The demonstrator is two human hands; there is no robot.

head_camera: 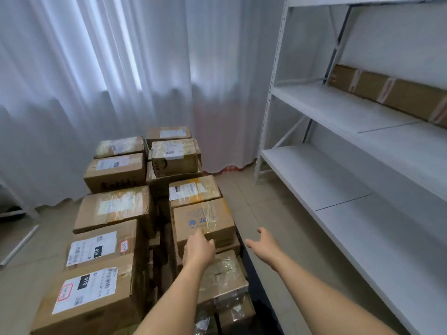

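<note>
- You're reaching: your left hand [199, 247] touches the blue-printed box [203, 221] at its near edge; blur hides whether it grips.
- Your right hand [263, 245] hovers spread wide beside it; it probably needs to clasp the right side next.

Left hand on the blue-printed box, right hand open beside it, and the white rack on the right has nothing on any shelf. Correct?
Not quite. The head view shows a long cardboard box lying on an upper shelf of the white rack. The rest stands: left hand touches the blue-printed box, right hand open beside it.
</note>
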